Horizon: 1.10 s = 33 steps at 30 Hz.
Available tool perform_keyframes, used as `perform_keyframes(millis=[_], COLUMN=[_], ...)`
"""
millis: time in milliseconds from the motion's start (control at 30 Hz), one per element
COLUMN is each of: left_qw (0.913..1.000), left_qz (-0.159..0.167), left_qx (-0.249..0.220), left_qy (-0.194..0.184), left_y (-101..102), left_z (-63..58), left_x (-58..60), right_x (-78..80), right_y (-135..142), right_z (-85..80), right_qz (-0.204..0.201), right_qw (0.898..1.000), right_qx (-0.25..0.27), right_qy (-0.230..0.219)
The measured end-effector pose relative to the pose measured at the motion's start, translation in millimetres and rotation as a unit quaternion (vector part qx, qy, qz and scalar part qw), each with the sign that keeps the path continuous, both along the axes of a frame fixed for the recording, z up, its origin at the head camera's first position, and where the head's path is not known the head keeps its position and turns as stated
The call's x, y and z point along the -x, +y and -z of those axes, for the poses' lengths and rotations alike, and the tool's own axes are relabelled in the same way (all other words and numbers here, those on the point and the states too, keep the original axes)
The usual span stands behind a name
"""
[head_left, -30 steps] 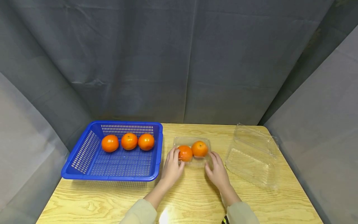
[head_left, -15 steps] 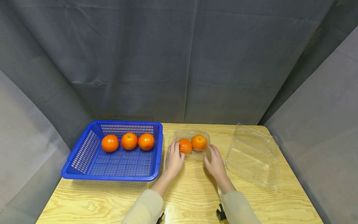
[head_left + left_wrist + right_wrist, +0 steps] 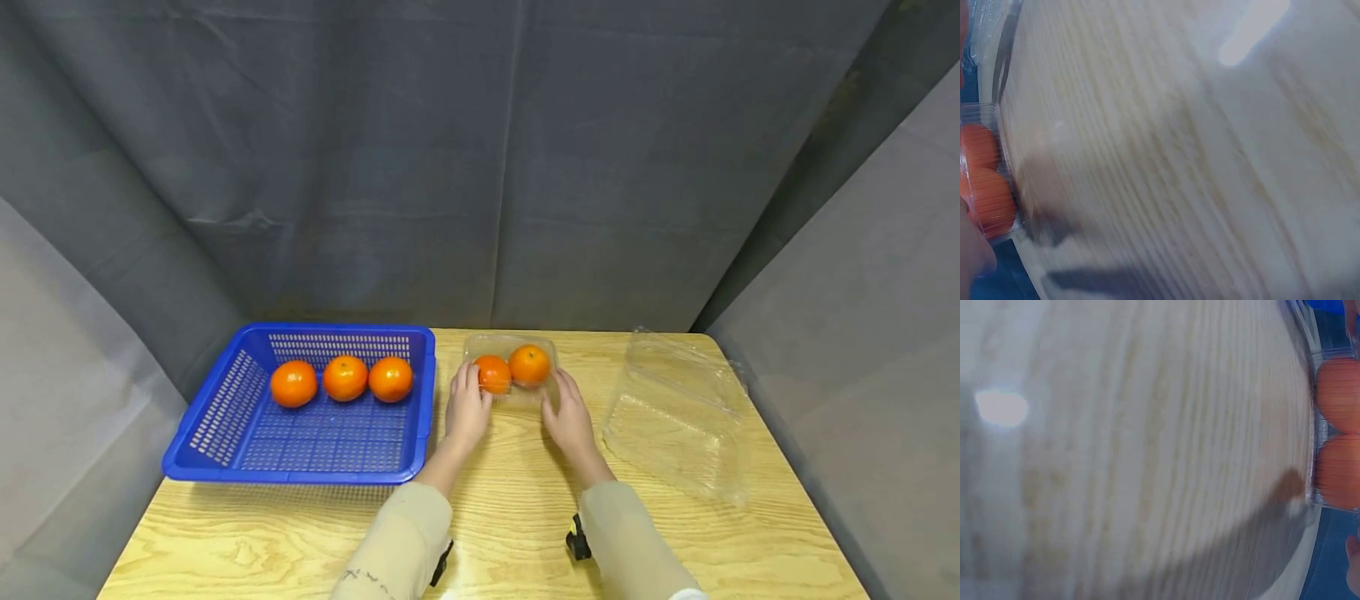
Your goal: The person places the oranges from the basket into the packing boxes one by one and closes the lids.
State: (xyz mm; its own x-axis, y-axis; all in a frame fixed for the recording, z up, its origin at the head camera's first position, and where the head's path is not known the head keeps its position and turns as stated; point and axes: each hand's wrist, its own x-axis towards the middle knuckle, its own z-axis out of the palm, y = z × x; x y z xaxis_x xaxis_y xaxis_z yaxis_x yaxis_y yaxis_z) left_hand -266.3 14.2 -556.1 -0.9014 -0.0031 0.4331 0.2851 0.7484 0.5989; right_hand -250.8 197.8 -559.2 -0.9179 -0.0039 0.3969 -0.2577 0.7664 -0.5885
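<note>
A small clear plastic box (image 3: 519, 399) with two oranges in it, a left one (image 3: 492, 375) and a right one (image 3: 529, 365), sits near the back of the table. My left hand (image 3: 467, 412) grips its left side, thumb toward the near corner. On the opposite side my right hand (image 3: 567, 421) holds the right near corner between fingers and thumb. The left wrist view catches an orange (image 3: 990, 203) behind clear plastic at its left edge. In the right wrist view an orange (image 3: 1338, 472) shows at the right edge. I cannot tell whether the box has a lid on.
A blue plastic basket (image 3: 300, 477) with three oranges (image 3: 346, 378) stands to the left, close to my left hand. On the right lies a larger clear plastic container (image 3: 678, 442). Grey curtains (image 3: 390, 167) hang behind and beside the wooden table (image 3: 517, 517).
Both hands have moved away from me, sliding the clear box with its two oranges toward the table's back edge and slightly left. The basket and the other container stayed put.
</note>
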Motion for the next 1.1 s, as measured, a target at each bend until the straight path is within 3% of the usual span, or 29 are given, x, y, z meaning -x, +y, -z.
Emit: perform_keyframes(millis=[300, 533, 633, 900, 1100], left_qw=[0.9993, 0.9965, 0.9950, 0.9954, 0.9910], left_qz=[-0.006, -0.013, -0.010, 0.008, 0.018], left_qx=[-0.008, -0.013, -0.016, -0.015, -0.012], left_qy=[-0.036, -0.082, -0.098, -0.094, -0.132], left_y=[4.4, 5.5, 5.9, 3.4, 1.0], left_z=[-6.4, -11.3, -13.2, -16.7, -21.6], left_x=[7.5, 13.6, 15.9, 23.1, 28.3], right_x=[11.8, 20.1, 22.9, 32.4, 35.2], right_y=[-0.4, -5.9, -6.9, -7.2, -7.2], right_z=[-1.9, -3.3, -4.3, -5.9, -9.6], right_qz=[-0.002, 0.009, 0.012, 0.013, 0.015], right_qw=[1.000, 0.999, 0.999, 0.998, 0.996], right_qx=[-0.003, -0.004, -0.004, -0.015, -0.028], right_qy=[-0.012, -0.046, -0.046, -0.067, -0.080])
